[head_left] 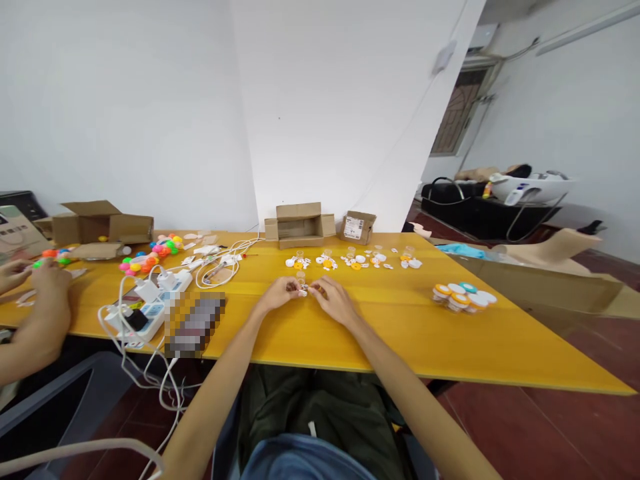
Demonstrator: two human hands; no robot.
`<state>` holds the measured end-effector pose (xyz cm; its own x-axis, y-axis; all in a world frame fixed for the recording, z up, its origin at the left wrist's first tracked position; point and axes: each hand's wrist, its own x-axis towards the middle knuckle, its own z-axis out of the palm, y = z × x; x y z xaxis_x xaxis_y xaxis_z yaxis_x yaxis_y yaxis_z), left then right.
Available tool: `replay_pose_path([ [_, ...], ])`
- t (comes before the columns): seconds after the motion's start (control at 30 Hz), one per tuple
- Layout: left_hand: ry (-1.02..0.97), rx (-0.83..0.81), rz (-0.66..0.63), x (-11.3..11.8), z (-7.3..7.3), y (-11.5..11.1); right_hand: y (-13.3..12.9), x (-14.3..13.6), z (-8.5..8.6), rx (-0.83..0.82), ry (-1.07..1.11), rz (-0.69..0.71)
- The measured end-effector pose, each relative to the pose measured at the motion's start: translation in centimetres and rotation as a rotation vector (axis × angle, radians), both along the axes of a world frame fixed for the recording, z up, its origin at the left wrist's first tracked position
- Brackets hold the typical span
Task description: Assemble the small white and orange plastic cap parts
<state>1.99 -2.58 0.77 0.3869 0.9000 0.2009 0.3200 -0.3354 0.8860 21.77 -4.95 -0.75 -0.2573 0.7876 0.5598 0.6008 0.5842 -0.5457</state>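
My left hand (281,294) and my right hand (334,300) meet fingertip to fingertip just above the table in front of me. Both are closed in a pinch. Small white pieces with dark marks (303,292) show between them, too small to name exactly. The left fingers grip at their left side; what the right fingertips hold is hard to make out. Right behind the hands stands a small clear cup (301,276). Farther back lie little heaps of white pieces (327,263) with orange lids (355,266), white lids (360,259) and more clear cups (409,251).
Stacked lidded jars (463,298) stand at the right. Behind are an open cardboard box (299,227) and a smaller box (358,227). At left lie a power strip (163,300), a phone (196,327) and cables. Another person's hands (53,280) work beside colourful balls (153,257).
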Motion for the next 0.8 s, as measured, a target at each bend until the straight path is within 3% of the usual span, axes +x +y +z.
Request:
replay_pose_path([
  [0.33,-0.086,0.069,0.007,1.5,0.1,-0.6,-0.2,0.1,0.2,-0.013,0.042,0.061],
  [0.8,-0.13,0.01,0.004,1.8,-0.9,0.0,0.0,0.1,0.4,-0.05,0.098,0.039],
])
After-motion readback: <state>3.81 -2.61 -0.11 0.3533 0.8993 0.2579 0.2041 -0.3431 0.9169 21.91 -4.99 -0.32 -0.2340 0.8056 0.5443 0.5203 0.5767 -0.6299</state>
